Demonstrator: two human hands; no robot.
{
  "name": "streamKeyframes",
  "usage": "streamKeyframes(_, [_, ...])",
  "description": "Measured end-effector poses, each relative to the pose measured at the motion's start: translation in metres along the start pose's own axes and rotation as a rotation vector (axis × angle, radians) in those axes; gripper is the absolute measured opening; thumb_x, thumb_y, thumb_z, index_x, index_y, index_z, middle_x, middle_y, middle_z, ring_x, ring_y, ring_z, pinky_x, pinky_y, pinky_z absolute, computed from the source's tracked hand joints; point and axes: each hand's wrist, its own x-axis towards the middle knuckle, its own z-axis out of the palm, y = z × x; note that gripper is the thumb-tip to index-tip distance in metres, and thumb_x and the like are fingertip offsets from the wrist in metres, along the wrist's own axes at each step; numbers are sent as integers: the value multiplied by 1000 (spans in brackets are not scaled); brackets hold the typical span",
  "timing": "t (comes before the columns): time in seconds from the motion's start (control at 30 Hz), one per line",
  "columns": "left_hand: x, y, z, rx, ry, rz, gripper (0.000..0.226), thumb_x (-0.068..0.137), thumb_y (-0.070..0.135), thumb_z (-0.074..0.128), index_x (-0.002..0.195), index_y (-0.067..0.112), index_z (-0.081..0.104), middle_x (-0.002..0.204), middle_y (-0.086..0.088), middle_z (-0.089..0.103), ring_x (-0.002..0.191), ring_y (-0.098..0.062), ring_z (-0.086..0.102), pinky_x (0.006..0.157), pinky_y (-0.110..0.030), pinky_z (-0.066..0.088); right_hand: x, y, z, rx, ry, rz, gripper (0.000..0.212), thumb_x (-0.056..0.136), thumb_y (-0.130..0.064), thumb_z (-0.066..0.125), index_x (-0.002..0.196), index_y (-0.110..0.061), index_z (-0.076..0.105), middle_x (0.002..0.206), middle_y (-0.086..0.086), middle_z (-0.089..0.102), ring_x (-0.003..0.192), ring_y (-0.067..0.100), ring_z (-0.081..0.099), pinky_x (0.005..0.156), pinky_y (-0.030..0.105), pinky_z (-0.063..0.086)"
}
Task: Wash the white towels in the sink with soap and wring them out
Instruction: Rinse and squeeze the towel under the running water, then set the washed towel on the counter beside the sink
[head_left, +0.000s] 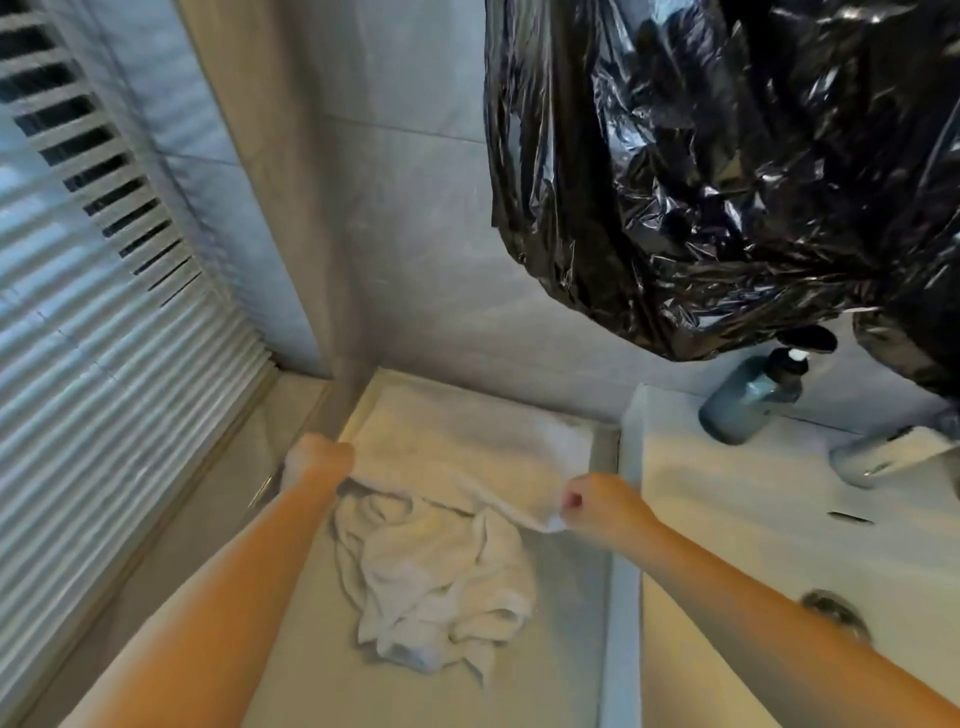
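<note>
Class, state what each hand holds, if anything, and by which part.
One white towel: the left hand grips its left end, the right hand its right end.

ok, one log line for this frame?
left hand: grips held towel | right hand: grips held towel | crumpled towel: lies on counter

Both hands — left hand, right hand — hold a white towel stretched above a crumpled towel.
</note>
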Motion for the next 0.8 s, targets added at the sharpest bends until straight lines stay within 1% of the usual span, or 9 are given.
streamKeyframes(0.1, [0,-4,5,297,-23,62,41,90,21,52,124,0,60,125,-21,60,115,-37,58,93,-40,50,2,-7,1,-170,-51,34,26,95,-21,48,101,-12,71,111,9,59,93,25,60,69,25,38])
streamKeyframes(0.17, [1,4,12,430,22,240,38,93,23,48,125,6,59,129,-17,55,118,-35,55,94,-41,47,10,-10,6,-146,71,-3,26,97,-19,46,106,-9,68,108,6,46,95,28,59,72,28,37])
streamKeyframes(0.27, [8,23,40,401,-85,567,40,100,21,43,137,11,51,141,-14,47,128,-32,47,104,-37,39,37,-23,23,-8,130,-147,26,98,-16,45,117,-6,61,122,15,51,115,34,55,84,31,43])
streamKeyframes(0.33, [21,30,69,418,-178,633,48,103,29,39,150,17,36,155,-13,34,141,-31,34,115,-38,30,60,-33,36,31,77,-139,41,102,-21,42,142,-12,45,151,18,37,140,37,34,110,40,35])
streamKeyframes(0.4, [31,31,97,507,-267,554,58,104,46,30,157,28,14,165,-10,8,150,-31,12,120,-47,16,77,-40,48,2,28,-55,54,105,-35,34,156,-26,20,166,11,6,151,41,6,119,58,17])
streamKeyframes(0.47, [36,31,117,574,-247,498,66,100,60,23,157,34,1,165,-8,-10,151,-34,-4,118,-55,7,90,-43,61,-51,20,30,60,105,-49,26,159,-33,4,166,7,-13,150,43,-11,116,68,4])
streamKeyframes(0.57, [47,29,132,613,-131,545,73,97,67,20,156,34,-6,163,-11,-20,150,-36,-13,117,-60,-1,103,-49,86,-171,73,70,71,100,-64,19,157,-35,-10,163,10,-25,147,46,-22,111,74,-6])
streamKeyframes(0.67, [72,24,129,625,-75,623,74,96,67,20,156,34,-10,162,-12,-23,149,-36,-18,117,-62,-4,120,-58,99,-224,135,72,77,94,-72,13,155,-35,-17,161,12,-30,145,48,-25,108,74,-12])
streamKeyframes(0.8, [91,14,124,605,3,716,68,99,60,23,157,35,-3,163,-10,-18,150,-34,-16,118,-60,-5,135,-60,106,-244,193,40,92,73,-75,-15,156,-35,-13,162,14,-26,147,48,-20,108,75,-10])
